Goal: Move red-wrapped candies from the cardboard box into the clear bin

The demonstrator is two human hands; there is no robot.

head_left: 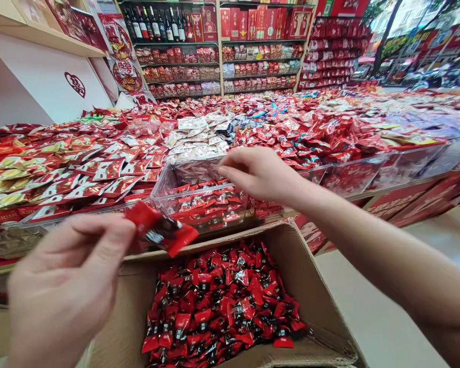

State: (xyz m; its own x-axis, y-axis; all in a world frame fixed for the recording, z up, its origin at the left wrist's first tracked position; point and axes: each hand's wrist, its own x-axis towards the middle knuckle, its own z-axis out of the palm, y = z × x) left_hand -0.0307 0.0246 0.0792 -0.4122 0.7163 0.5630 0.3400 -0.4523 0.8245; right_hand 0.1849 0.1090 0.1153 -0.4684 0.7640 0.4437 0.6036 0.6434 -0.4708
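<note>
At the lower left, my left hand [67,283] pinches a red and black wrapped candy [163,228] between thumb and fingers, above the left side of an open cardboard box [325,306]. Inside the box lie many similar wrapped candies [214,306]. My right hand [258,174] reaches from the right over the clear plastic bin [199,197], which holds a low layer of red wrapped candies [210,204]. Its fingers are curled together near the bin's back right part; whatever they hold, if anything, is hidden.
Heaps of packaged sweets fill neighbouring clear bins, with red and white packets [111,171] on the left and red packets [302,138] on the right. White packets [199,135] lie just behind. Shelves [220,51] with bottles and boxes stand at the back.
</note>
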